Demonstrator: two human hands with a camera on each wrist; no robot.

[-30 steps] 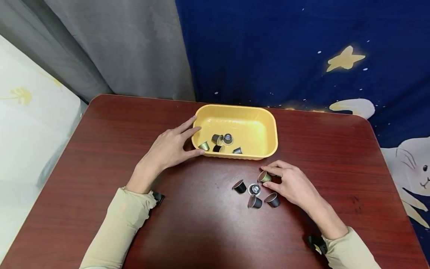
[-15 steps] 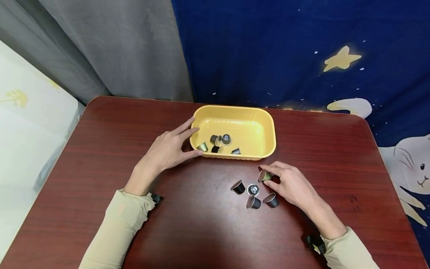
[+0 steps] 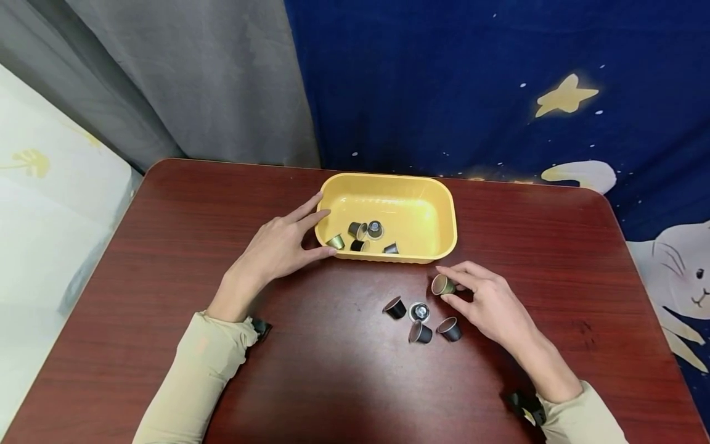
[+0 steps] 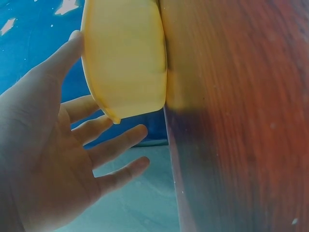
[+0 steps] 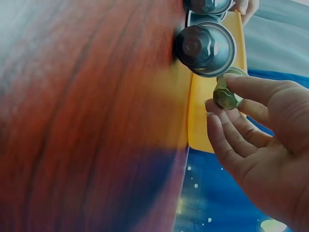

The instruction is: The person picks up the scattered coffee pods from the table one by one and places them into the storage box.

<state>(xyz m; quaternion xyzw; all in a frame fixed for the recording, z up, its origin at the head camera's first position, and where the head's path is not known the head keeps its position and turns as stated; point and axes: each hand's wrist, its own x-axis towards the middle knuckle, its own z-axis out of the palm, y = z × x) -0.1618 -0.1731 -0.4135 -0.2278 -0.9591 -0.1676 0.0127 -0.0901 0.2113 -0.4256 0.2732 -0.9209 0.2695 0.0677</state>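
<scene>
My right hand (image 3: 490, 305) pinches a green coffee capsule (image 3: 443, 284) between thumb and fingers, its brown open end facing left. In the right wrist view that green capsule (image 5: 225, 96) is lifted off the tabletop. My left hand (image 3: 274, 250) touches the left end of a yellow bin (image 3: 456, 231), thumb at the front rim. The left wrist view shows the fingers of this hand (image 4: 53, 145) spread and fairly straight at the bin's corner. Near my right hand lie a black capsule (image 3: 396, 308), a silver one (image 3: 419, 311) and two dark ones (image 3: 421, 333).
Inside the bin, near its front left, lie several capsules, among them a gold-green one (image 3: 336, 242) and a grey one (image 3: 375, 229). The reddish-brown table (image 3: 333, 382) ends at a back edge before grey (image 3: 244, 80) and blue (image 3: 432, 86) curtains.
My right hand has raised the green capsule and drawn it slightly up and right, away from the other capsules on the table. The left hand stays at the bin.
</scene>
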